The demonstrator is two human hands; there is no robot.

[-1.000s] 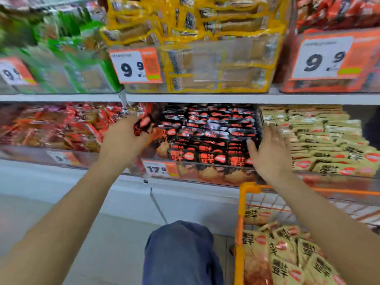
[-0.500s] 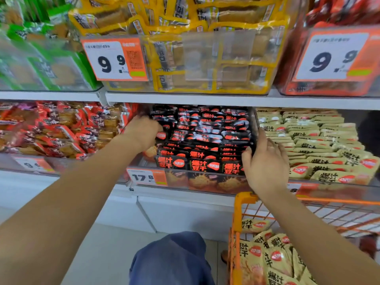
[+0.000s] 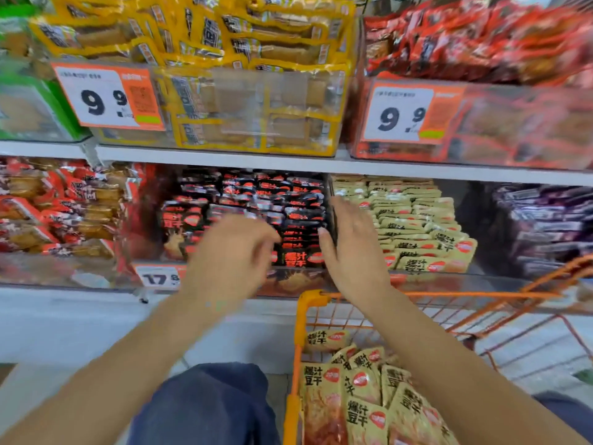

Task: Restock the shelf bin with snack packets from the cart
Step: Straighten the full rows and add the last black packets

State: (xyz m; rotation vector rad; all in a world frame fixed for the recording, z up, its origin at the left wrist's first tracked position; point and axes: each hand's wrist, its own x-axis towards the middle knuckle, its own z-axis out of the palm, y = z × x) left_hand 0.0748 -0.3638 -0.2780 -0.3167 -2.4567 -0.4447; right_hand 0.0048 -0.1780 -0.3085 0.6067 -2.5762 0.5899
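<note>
Head view: both hands are up at the shelf bin of black snack packets. The left hand hovers in front of the packets, motion-blurred, fingers loosely curled; whether it holds anything, I cannot tell. The right hand has its fingers straight and together, flat against the right end of the black stack, thumb on the front packets. Low and to the right, the orange cart carries yellow snack packets.
</note>
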